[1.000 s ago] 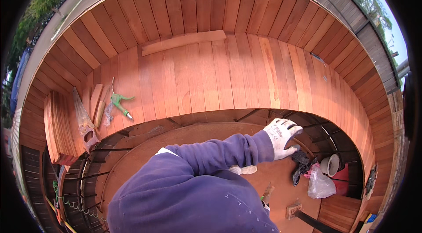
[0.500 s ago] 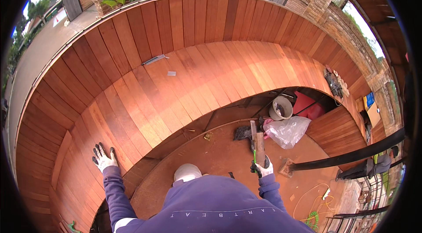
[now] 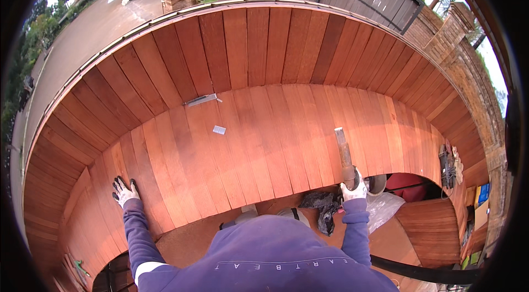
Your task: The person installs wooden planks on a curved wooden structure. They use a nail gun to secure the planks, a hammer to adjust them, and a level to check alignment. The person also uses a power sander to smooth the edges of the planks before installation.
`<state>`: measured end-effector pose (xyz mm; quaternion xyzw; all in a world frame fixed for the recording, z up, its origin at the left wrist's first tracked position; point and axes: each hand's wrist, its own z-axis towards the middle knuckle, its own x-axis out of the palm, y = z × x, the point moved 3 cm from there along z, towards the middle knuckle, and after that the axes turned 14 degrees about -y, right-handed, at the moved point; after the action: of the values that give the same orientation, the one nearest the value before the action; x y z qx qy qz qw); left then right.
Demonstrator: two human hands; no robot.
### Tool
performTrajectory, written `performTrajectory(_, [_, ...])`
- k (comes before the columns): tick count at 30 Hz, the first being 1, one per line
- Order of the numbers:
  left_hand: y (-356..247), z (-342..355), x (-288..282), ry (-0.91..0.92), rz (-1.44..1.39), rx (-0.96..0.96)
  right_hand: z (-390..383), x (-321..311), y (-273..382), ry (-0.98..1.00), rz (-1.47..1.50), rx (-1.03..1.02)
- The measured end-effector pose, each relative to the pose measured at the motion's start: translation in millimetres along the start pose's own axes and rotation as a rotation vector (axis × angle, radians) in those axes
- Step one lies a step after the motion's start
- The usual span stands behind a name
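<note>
My left hand (image 3: 126, 192), in a white glove with dark fingertips, lies flat with fingers spread on the reddish boards of a curved wooden bench (image 3: 259, 149). In my right hand (image 3: 354, 187), gloved the same way, is a long narrow brownish tool (image 3: 344, 151) with a pale, flat far end. Its kind is unclear, and my fingers cover its near end. The tool reaches out over the bench seat, close to the seat's inner edge. Farther back on the seat are a small pale rectangular piece (image 3: 219, 130) and a grey strip-like item (image 3: 201, 100) against the backrest.
Slatted boards form the curved backrest (image 3: 259, 44). Below the inner edge lie a black plastic bag (image 3: 325, 204), a clear plastic sheet (image 3: 386, 209) and a partly hidden bucket (image 3: 377, 184). Dark cable-like items (image 3: 446, 168) sit at the bench's right end. A green-handled item (image 3: 81, 268) lies lower left.
My body has leaned forward over the bench. My right hand has brought the tool up from above the floor to over the seat. My left hand stays flat on the boards.
</note>
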<state>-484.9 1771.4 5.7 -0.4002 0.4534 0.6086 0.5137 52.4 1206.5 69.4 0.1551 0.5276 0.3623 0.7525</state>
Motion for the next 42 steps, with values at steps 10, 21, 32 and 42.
performTrajectory(10, [-98.3, -95.1, -44.6, 0.013, 0.021, -0.049, 139.9, 38.0, -4.4, 0.529, 0.048, -0.143])
performTrajectory(21, [-208.0, -292.0, -119.1, -0.079, -0.041, 0.001, 228.2, 125.6, 44.9, 0.658, 0.293, -0.651])
performTrajectory(32, [-191.8, -442.5, -98.3, 0.335, -0.629, -0.378, 186.6, 219.0, 123.4, 0.547, -0.124, -0.793])
performTrajectory(42, [12.6, -813.1, 57.7, 1.161, -0.339, -1.129, 78.6, 169.6, 201.5, 0.370, 0.394, -0.820])
